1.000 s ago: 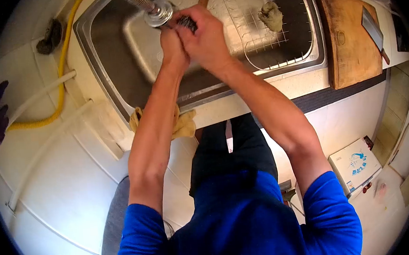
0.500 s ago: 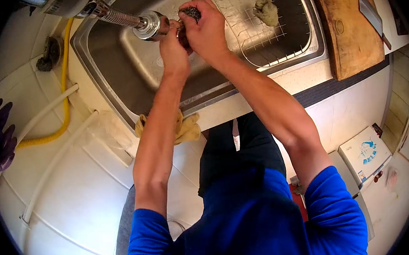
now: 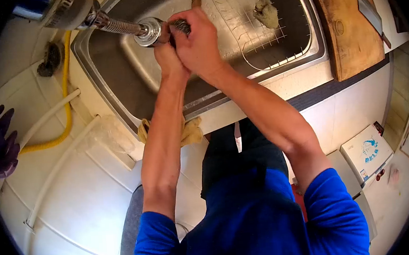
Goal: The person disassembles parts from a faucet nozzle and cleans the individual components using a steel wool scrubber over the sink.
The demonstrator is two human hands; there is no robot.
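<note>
Two hands meet over the sink (image 3: 138,68): right hand (image 3: 199,40) has its grip pinching steel wool (image 3: 181,26); left hand's (image 3: 167,59) grip, I cannot tell. Faucet (image 3: 149,32), ten o'clock.

The wire rack (image 3: 281,36) lies in the sink (image 3: 138,68). Right of the sink, the knife (image 3: 370,12) is on the cutting board (image 3: 350,37).

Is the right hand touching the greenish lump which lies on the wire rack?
Apart. The head view shows a plain gap, with part of the wire rack between the right hand and the greenish lump.
</note>
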